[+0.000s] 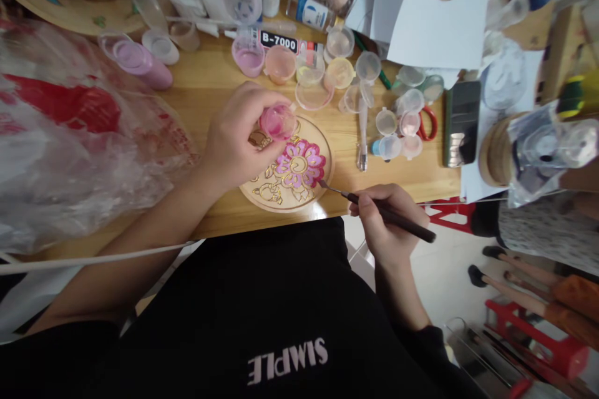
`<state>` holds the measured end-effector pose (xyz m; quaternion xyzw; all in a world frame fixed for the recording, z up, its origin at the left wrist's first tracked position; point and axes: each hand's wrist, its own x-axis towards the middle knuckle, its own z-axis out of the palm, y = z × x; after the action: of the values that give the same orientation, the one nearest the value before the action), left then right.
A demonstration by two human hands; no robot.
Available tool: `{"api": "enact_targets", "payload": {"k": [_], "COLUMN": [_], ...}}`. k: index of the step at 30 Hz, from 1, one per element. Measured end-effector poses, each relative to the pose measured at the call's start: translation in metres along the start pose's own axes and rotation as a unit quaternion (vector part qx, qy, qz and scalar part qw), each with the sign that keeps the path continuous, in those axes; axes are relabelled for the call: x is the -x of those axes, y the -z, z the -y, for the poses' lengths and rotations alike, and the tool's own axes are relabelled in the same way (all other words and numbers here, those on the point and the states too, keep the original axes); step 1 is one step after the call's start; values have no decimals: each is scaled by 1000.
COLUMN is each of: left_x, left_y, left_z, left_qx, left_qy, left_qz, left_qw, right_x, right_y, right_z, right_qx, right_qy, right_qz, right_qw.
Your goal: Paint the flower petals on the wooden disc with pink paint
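Wood tabletop (196, 81), cluttered; pinching dark-handled spatula (397, 221) in right hand (388, 240), tip at lower-right edge of pink flower (299, 165) on round plaque (287, 203); gripping pink cup (278, 123) in left hand (241, 137), over plaque's upper-left; beyond, small cups (281, 64), B-7000 tube (281, 42), phone (462, 124) at right

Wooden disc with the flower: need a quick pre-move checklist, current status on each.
1. Thin tool secure in right hand: ok, gripped by its dark handle.
2. Tool tip at the flower: ok, by its lower-right petals; actual contact, cannot tell.
3. Pink cup held: ok, in left hand.
4. Cup level: cannot tell from this angle.
5. Wooden disc supported: ok, lying on the table.
6. All outlines coloured: not ok, lower-left ones look bare.
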<state>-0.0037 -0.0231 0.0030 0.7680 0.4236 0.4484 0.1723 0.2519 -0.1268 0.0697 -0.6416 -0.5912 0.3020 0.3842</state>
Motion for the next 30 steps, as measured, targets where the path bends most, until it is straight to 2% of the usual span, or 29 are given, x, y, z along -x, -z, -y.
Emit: {"api": "enact_targets", "payload": {"k": [8,13,18,23,30], "left_x": [-3,-2,1,-1,-3], "left_y": [1,1,0,2,2], "left_z": [-3,-3,0,-4,-5], "left_qx": [-4,13,45,41,8], "left_qy": [-26,14,8,64,13], "left_qz": [-16,4,-1,29,-3], "left_qw": [1000,1000,999,997,1000], "right_x": [0,0,-1,-2,-3], "right_y": [1,0,-1,-1,0], "right_z": [-2,-1,-1,0,1], "right_qx": [17,-3,-1,3,20], "right_qy": [-4,0,-3,1,-3], "right_qz": [-16,-9,-4,-5,-26], "right_qw": [1000,1000,1000,1000,999]}}
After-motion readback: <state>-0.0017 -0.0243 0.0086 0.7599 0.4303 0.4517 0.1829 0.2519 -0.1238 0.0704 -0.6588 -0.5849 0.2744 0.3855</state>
